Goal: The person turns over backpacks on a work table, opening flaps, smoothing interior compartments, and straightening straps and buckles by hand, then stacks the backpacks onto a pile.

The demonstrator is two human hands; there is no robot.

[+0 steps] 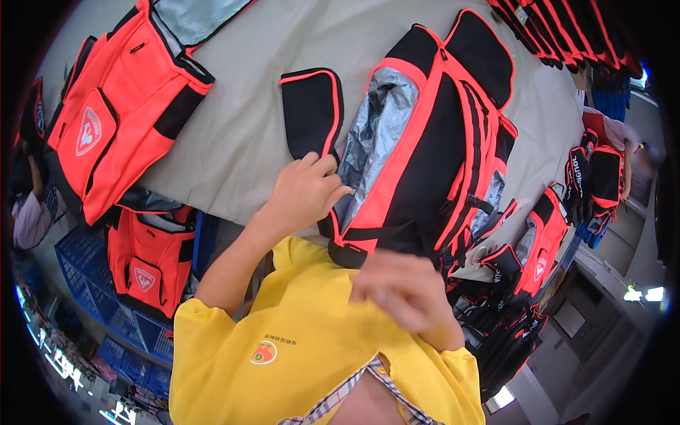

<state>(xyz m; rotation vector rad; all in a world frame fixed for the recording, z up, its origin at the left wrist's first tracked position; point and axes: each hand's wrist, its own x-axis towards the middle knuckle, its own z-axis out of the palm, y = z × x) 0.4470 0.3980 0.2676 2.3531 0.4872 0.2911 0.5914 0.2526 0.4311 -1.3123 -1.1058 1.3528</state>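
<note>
A red and black backpack (414,156) lies on the pale cloth-covered table, its silver lining showing through a long opening. My left hand (304,188) is at the near left edge of this opening, fingers closed on the lower end of a black flap with red trim (312,110). Blurred by motion, my right hand (400,287) is in front of my yellow shirt, just below the bag's near end. It looks apart from the bag, and its fingers are too smeared to read.
Another red backpack (120,106) lies on the table (234,120) at the left. Below it, a smaller red bag (152,262) is beside blue crates (92,269). More bags (538,244) stand at the right, near a person's arm (627,170). Another person's sleeve (32,219) shows far left.
</note>
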